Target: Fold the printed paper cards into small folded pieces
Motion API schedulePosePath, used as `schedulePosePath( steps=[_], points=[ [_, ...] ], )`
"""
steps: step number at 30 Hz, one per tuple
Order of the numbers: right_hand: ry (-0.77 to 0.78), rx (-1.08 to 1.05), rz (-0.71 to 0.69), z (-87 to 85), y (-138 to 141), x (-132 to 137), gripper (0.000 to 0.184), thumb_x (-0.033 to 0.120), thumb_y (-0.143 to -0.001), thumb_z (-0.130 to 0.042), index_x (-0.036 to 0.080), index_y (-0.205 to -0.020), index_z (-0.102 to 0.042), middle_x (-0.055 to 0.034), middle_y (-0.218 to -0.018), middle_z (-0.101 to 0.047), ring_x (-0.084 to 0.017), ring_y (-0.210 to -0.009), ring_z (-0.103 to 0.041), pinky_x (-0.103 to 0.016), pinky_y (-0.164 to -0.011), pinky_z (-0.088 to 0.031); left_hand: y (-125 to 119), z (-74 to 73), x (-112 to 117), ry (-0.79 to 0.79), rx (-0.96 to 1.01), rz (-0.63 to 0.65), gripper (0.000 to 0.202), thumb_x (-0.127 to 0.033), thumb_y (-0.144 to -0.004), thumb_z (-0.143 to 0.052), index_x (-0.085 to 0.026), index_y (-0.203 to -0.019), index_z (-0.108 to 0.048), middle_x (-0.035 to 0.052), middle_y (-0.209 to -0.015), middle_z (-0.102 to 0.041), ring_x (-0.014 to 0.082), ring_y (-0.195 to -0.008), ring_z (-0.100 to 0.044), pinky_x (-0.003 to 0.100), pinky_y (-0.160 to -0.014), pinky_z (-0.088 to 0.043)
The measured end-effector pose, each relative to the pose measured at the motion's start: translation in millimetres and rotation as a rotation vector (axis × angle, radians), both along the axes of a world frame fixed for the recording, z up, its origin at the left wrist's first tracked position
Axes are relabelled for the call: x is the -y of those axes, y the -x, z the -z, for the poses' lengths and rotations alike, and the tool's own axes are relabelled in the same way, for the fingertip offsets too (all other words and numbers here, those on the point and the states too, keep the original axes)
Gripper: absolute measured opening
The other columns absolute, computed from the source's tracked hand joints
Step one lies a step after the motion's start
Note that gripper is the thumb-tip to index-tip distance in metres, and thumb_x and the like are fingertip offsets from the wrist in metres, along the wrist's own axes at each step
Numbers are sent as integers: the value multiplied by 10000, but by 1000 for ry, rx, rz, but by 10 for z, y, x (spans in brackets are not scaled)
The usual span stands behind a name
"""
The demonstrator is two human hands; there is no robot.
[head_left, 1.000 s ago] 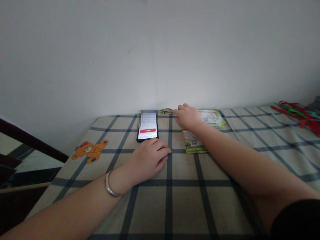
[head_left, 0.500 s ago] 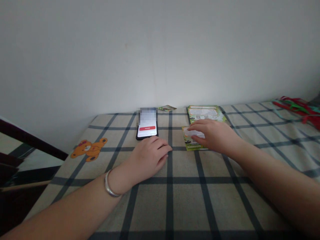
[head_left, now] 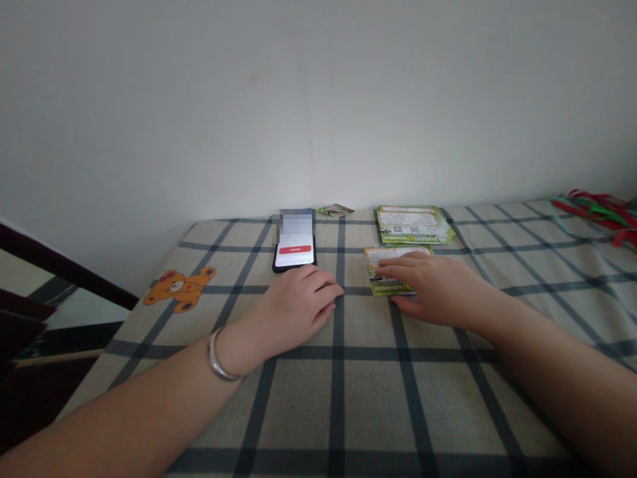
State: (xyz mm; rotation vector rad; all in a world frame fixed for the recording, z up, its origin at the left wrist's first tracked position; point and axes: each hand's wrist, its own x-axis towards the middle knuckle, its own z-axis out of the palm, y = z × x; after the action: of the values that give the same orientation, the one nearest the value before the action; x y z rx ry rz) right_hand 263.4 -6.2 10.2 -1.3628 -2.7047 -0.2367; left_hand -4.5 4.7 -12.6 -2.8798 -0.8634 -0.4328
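My right hand (head_left: 440,289) lies over a green-bordered printed card (head_left: 374,267), fingers stretched across it and thumb at its near edge. Part of that card is hidden under the hand. Just behind it rests a stack of similar green printed cards (head_left: 411,224), with small square codes on the top one. My left hand (head_left: 298,302), with a silver bangle at the wrist, rests on the cloth with relaxed, slightly bent fingers and holds nothing. It is close to the near end of a black smartphone (head_left: 294,259), whose lit screen shows a red button.
A checked tablecloth (head_left: 298,405) covers the table, which meets a pale wall (head_left: 249,113). A small diamond-shaped printed piece (head_left: 336,210) lies by the wall. An orange bear picture (head_left: 180,289) is at left; red and green straps (head_left: 597,209) lie at far right.
My right hand has slid slightly toward me and right over the near card, uncovering more of the stack behind. My left hand stays beside the phone. The view has shifted a little.
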Motion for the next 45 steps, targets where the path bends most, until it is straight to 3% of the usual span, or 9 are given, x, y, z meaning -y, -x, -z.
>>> schedulePosePath(
  steps=[7,12,17,24,30,37,45],
  points=[
    [-38,-29,38,79,46,-56,464,149,-794,-500,259,-1229,-621,-24,-1283,-628,-250,-1119,-595,-413,-948,-491,0,22,-2,2,-12,-7,214,-175,-909,-494,-168,-1073,-631,84,-1046,-610,227,-977,-543,405,-851,-481],
    [28,-59,-5,81,-65,-117,578,225,-725,-590,273,-1300,-564,-27,-1370,-557,-272,-1188,-553,-447,-1006,-463,8,24,2,-1,0,-2,215,-170,-906,-497,-167,-1074,-630,82,-1037,-613,221,-972,-546,394,-839,-483],
    [67,-76,-64,82,-178,-168,642,204,-669,-615,251,-1307,-553,-36,-1387,-541,-264,-1237,-514,-435,-1056,-426,8,31,-6,-1,24,7,210,-168,-889,-518,-171,-1065,-633,80,-1032,-615,218,-973,-554,395,-847,-482],
    [-5,-45,-45,77,-113,-170,634,171,-708,-544,225,-1338,-516,-49,-1355,-573,-255,-1169,-571,-421,-1005,-459,6,34,-7,3,-2,2,215,-182,-906,-502,-170,-1078,-630,84,-1045,-609,224,-982,-547,402,-859,-480],
    [-77,-16,61,103,-16,-152,615,175,-770,-503,205,-1382,-451,-99,-1204,-659,-246,-1019,-644,-376,-866,-506,-9,16,-8,-10,-2,7,203,-179,-906,-498,-161,-1052,-638,83,-1028,-620,225,-957,-553,399,-842,-488],
    [-164,-25,195,155,108,-157,491,135,-781,-482,194,-1266,-530,-103,-1046,-712,-248,-857,-680,-340,-719,-503,-7,29,6,-29,20,-23,223,-171,-899,-505,-145,-1094,-611,87,-1036,-641,235,-972,-577,412,-863,-500],
    [-79,-219,18,187,198,-87,455,108,-764,-498,174,-1212,-542,-90,-1029,-702,-245,-899,-670,-343,-768,-514,2,66,13,-36,138,-129,385,-168,-869,-552,-131,-1247,-493,108,-1171,-618,240,-1072,-585,410,-926,-500]
  ],
)
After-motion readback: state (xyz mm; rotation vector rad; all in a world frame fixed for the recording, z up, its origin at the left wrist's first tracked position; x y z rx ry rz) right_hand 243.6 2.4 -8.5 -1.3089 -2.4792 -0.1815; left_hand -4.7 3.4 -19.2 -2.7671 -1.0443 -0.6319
